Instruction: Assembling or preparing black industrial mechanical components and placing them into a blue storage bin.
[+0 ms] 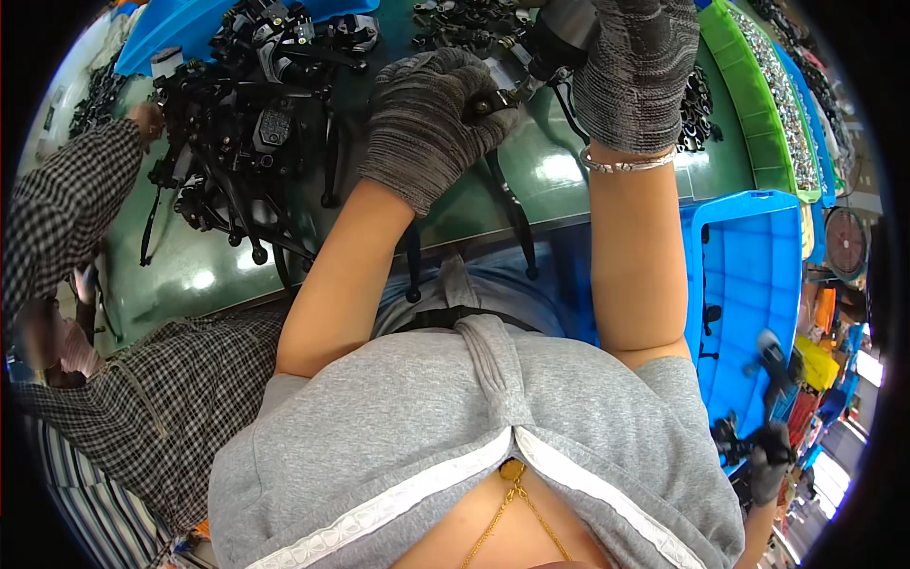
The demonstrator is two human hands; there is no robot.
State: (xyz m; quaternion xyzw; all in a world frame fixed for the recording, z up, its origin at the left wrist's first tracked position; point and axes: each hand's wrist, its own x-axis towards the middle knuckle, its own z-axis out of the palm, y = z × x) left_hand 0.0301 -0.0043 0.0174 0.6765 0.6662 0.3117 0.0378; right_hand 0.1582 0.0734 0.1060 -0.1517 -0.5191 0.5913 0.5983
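My left hand (431, 109), in a grey knitted glove, is closed round a black brake lever (512, 204) whose ball-ended arm hangs past the table's near edge. A second ball-ended black lever (414, 275) shows below the same hand. My right hand (637, 76), gloved alike, is wrapped round a dark power screwdriver (561, 38). The screwdriver's nose points down and left, its tip meeting the small metal fitting by my left fingers. The glove hides most of the tool's body. A thin black cable (572, 116) hangs beside it.
A heap of black brake levers (256, 142) lies on the green table (559, 171) at left. Small dark parts (697, 109) lie right of my hand. A green bin (758, 95) of small metal pieces and a blue crate (749, 275) stand rightward. Co-workers' hands (147, 121) (770, 474) show at both sides.
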